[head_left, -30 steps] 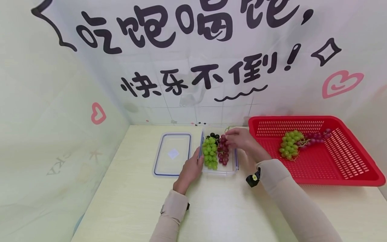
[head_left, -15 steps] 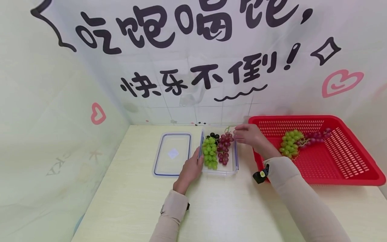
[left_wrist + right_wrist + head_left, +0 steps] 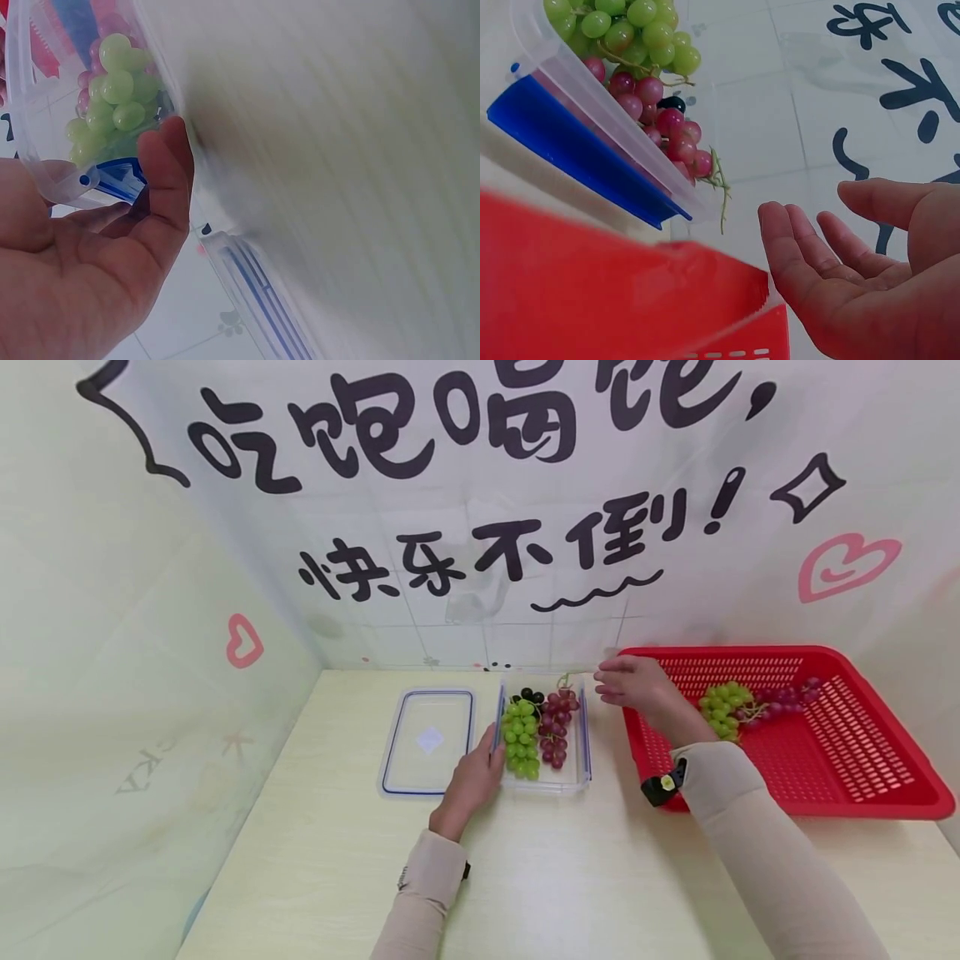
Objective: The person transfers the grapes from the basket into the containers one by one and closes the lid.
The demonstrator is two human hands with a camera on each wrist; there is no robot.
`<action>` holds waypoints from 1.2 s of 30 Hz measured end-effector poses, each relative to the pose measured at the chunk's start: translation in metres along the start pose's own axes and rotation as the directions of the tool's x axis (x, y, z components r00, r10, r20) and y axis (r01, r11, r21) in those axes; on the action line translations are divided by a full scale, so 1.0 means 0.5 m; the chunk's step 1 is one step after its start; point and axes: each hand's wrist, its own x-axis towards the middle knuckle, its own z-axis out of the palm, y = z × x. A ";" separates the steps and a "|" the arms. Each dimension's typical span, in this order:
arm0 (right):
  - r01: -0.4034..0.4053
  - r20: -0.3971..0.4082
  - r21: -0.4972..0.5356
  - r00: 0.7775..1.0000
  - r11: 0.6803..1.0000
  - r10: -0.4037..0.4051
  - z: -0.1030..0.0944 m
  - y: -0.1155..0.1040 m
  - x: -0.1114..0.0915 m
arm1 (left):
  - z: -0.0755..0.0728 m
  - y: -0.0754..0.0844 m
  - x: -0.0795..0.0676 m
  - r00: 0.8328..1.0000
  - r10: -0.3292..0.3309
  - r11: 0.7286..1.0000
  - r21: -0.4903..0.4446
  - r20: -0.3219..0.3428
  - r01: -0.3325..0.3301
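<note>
A clear plastic food container point(image 3: 545, 788) with blue-edged clips holds a bunch of green grapes point(image 3: 521, 743), a bunch of red grapes point(image 3: 555, 727) and some black grapes point(image 3: 528, 694) behind them. My left hand point(image 3: 477, 775) grips the container's left side; in the left wrist view its fingers point(image 3: 166, 180) curl beside the blue clip. My right hand point(image 3: 639, 683) is up over the near-left rim of a red basket point(image 3: 817, 785), apart from the container. Relaxed, spread fingers point(image 3: 780, 240) with nothing between them show in the right wrist view.
More green grapes point(image 3: 723, 706) and purple grapes point(image 3: 787, 700) lie in the red basket at the right. Left of the container, its blue-sealed lid point(image 3: 430, 777) lies flat on the pale table point(image 3: 540, 877). A printed wall covering point(image 3: 480, 568) rises behind the table.
My right hand has drawn away from the red grapes, moving right and up to the red basket's rim. The red grapes stay in the container. My left hand has kept its place.
</note>
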 end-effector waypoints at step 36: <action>-0.054 -0.187 -0.060 0.981 0.997 0.041 -0.162 0.052 -0.023 | -0.004 0.005 -0.002 0.999 -0.028 1.000 0.003 0.021 0.028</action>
